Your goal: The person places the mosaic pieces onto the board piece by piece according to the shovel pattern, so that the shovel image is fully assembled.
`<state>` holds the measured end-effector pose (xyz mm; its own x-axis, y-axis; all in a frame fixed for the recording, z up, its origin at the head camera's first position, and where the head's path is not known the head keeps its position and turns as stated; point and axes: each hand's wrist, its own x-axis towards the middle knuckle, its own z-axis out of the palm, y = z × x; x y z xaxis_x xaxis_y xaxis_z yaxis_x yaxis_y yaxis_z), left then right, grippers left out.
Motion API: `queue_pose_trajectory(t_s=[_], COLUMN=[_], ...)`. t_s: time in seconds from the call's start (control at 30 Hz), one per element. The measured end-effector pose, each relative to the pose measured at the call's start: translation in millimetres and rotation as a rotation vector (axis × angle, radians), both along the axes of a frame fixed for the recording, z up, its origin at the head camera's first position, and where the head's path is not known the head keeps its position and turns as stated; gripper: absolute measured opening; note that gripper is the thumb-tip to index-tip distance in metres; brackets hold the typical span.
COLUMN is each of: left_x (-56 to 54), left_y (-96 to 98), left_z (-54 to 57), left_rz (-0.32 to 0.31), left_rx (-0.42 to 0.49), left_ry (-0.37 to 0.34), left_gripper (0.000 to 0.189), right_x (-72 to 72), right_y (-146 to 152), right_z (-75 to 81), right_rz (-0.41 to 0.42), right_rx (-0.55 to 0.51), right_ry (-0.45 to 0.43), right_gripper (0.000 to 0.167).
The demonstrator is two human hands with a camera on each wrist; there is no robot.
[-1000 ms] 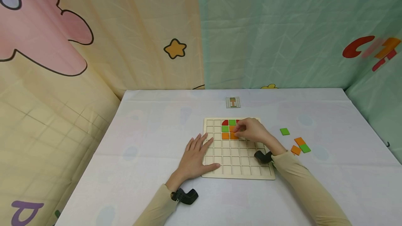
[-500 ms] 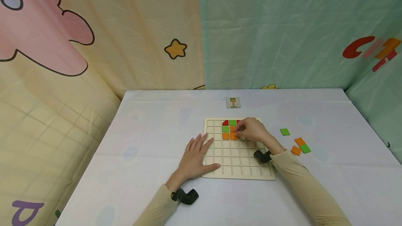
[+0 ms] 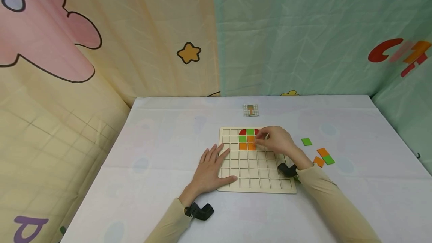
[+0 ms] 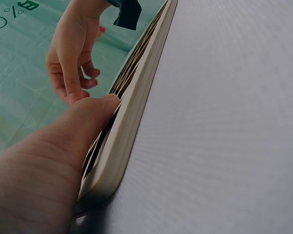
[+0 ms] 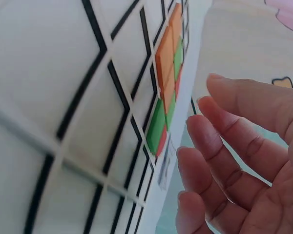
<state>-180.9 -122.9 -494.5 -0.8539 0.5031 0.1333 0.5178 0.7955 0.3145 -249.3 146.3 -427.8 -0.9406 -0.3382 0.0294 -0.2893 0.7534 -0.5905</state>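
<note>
A pale wooden grid board lies on the table. My left hand rests spread over its left edge, and the left wrist view has the thumb at the board's rim. Near the board's top, orange tiles, green tiles and red rounded tiles sit in cells. My right hand is just right of them, covering some cells in the head view. Seen from the right wrist, its fingers are loosely bent with nothing between them, apart from the green tile and orange tile.
Loose tiles lie right of the board: a green one alone, then an orange one, another green one and another orange one bunched together. A small pattern card lies behind the board. Printed curtains stand behind the table.
My right hand has drawn slightly to the right, off the orange tiles. The left hand stays where it was, and the tiles on the board look the same.
</note>
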Motion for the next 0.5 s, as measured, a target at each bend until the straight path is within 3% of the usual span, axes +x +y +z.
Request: queue_pose_trajectory(t_s=[0.27,0.5], left_x=[0.1,0.4], left_y=[-0.1,0.2], left_z=[-0.1,2.0], left_rz=[-0.012,-0.008], left_rx=[0.028,0.021], left_ry=[0.019,-0.003], left_gripper=[0.088,0.089], right_x=[16.7,34.4], right_y=[48,92], right_z=[6.1,10.1], right_rz=[-0.047,-0.124], right_rx=[-0.019,0.026], right_ry=[0.024,-0.016], right_gripper=[0.016,0.021])
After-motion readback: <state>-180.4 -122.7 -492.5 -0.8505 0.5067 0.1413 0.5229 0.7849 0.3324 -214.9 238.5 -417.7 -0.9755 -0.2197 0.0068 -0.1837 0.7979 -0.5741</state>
